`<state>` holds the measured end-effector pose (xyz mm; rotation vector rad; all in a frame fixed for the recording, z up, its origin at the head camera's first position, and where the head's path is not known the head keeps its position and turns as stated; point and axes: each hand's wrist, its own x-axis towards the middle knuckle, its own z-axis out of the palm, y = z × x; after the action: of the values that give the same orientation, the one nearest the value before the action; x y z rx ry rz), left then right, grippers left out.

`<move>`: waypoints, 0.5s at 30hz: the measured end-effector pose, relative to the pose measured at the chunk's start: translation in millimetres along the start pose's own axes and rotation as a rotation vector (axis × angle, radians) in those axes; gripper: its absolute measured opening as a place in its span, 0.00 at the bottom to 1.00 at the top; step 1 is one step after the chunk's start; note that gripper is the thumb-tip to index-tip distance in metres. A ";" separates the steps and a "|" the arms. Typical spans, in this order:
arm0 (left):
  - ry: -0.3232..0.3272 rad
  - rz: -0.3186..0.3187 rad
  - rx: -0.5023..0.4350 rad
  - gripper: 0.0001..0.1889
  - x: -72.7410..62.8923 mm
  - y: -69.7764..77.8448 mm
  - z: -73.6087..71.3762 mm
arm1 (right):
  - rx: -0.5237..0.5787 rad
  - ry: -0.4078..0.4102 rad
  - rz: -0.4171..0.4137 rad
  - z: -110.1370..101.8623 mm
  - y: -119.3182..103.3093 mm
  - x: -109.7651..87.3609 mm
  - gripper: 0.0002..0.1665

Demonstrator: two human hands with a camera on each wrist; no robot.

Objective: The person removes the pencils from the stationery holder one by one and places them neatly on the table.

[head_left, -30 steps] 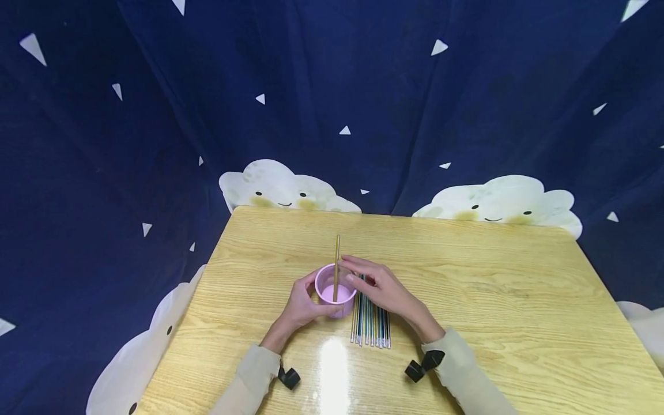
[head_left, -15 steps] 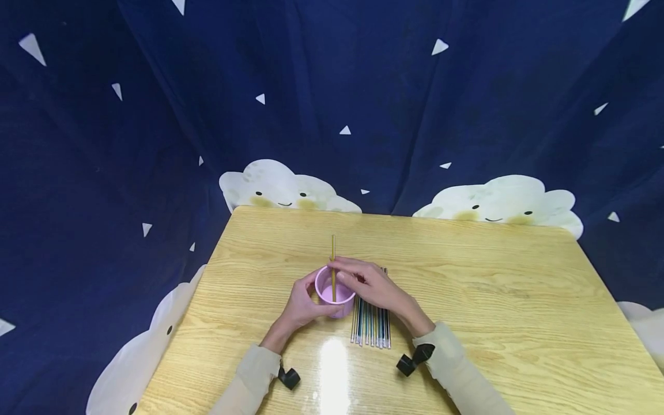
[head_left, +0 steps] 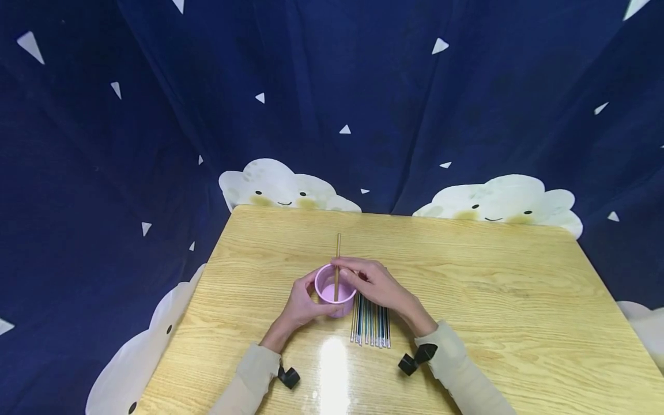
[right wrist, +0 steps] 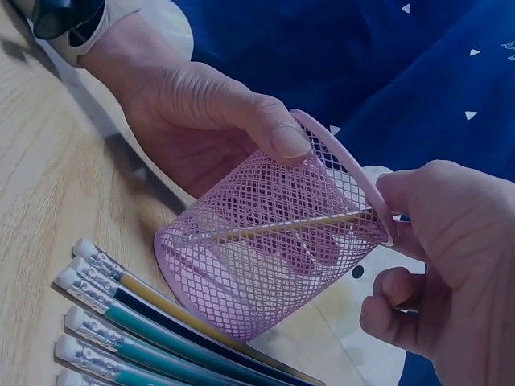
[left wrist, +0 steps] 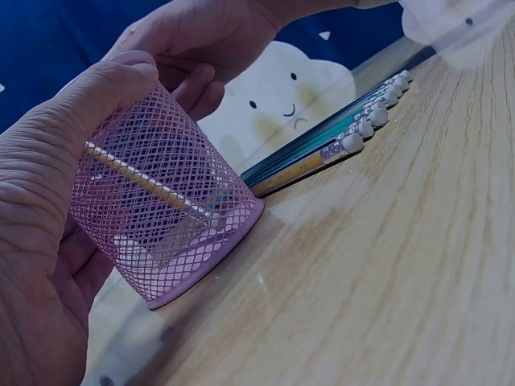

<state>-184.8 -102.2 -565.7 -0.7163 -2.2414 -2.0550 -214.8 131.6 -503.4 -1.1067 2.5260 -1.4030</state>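
A pink mesh pencil cup (head_left: 342, 309) stands on the table, tilted in the wrist views by their camera angle. My left hand (head_left: 301, 302) grips the cup from its left side, thumb toward the front. One yellow pencil (head_left: 339, 245) stands inside, its white eraser end down, as the left wrist view shows through the mesh. My right hand (head_left: 376, 282) is at the cup's rim and pinches that pencil between thumb and forefinger; its other fingers are loosely bent. Beside the cup, under the right hand, lies a row of several pencils (head_left: 370, 328), eraser ends toward me.
The wooden table (head_left: 467, 288) stretches out around the cup, with its far edge against a dark blue curtain (head_left: 332, 75) printed with white triangles and smiling clouds. A bright light reflection (head_left: 334, 374) lies on the wood in front.
My right hand has shifted left over the rim to the pencil. The pencil's top swung slightly left, then back right. My left hand and the cup stayed put.
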 end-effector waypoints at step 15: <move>-0.016 0.013 -0.005 0.46 2.0 -1.4 -0.3 | -0.001 0.068 -0.022 -13.1 -5.7 -2.2 0.20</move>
<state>-187.1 -101.9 -566.4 -0.7491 -2.2339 -2.0577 -214.8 140.4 -492.0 -1.1089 2.5684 -1.4699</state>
